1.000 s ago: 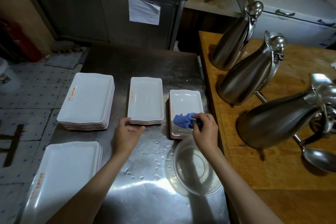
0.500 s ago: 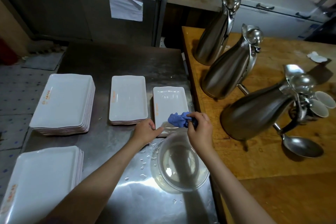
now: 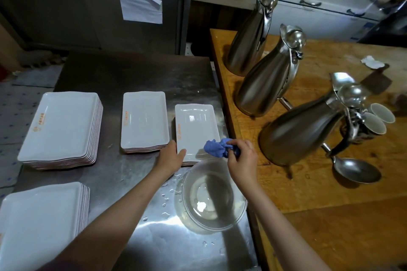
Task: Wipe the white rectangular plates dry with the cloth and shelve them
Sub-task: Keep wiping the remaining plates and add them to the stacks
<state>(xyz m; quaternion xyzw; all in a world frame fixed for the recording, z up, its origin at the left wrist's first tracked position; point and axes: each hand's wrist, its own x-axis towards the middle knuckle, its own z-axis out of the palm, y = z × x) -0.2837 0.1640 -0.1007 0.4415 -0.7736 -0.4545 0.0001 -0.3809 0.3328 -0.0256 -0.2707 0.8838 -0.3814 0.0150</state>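
Far-left plate stack (image 3: pixel 63 125): orange mark along the left rim, too small to read.
Middle plate stack (image 3: pixel 144 120): orange print on the left rim, unreadable.
Right plate (image 3: pixel 196 127): orange print on the left rim, unreadable.
Paper sheet (image 3: pixel 141 7) on cabinet door: no legible writing.

Both forearms are bare to the frame's edge — no sleeves; left hand (image 3: pixel 170 157) and right hand (image 3: pixel 242 159) wear no gloves.
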